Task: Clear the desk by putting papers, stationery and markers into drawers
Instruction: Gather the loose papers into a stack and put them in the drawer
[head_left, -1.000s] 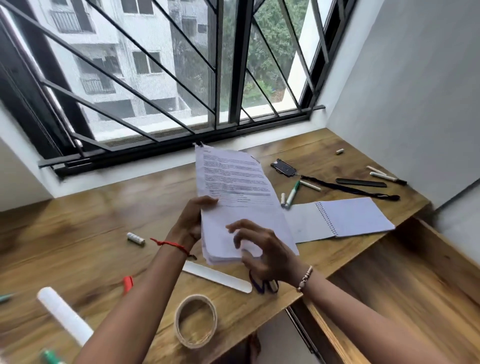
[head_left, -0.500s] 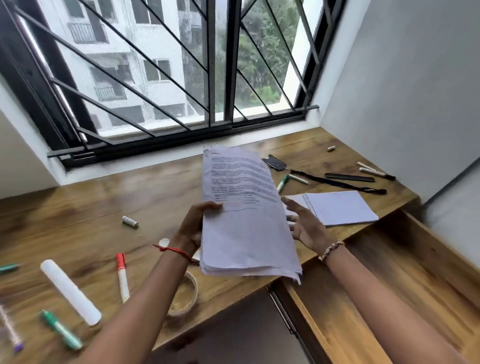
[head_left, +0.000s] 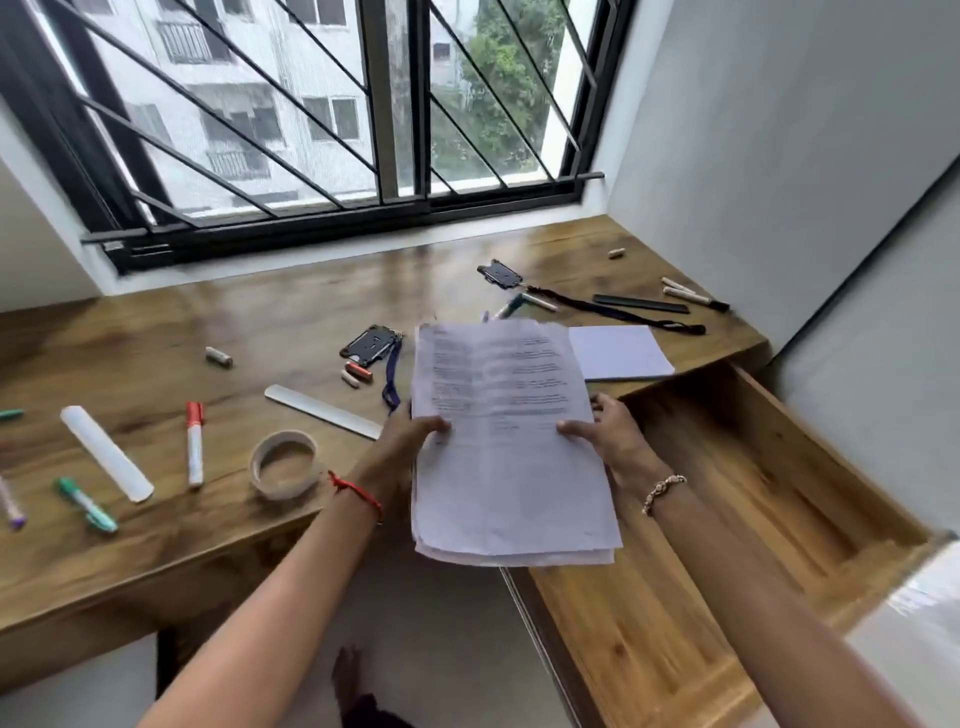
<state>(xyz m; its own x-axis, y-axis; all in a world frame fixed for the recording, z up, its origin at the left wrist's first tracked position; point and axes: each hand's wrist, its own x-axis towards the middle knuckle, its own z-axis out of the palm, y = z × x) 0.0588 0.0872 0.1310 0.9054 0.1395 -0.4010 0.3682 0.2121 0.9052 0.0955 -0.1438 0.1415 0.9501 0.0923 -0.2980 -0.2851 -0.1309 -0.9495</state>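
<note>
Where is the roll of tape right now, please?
In the head view, the roll of tape lies near the front edge of the desk, between the red marker and the left hand.

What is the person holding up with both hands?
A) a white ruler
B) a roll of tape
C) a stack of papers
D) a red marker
C: the left grip and the right grip each pinch one side of the stack of papers, thumbs on top.
</note>
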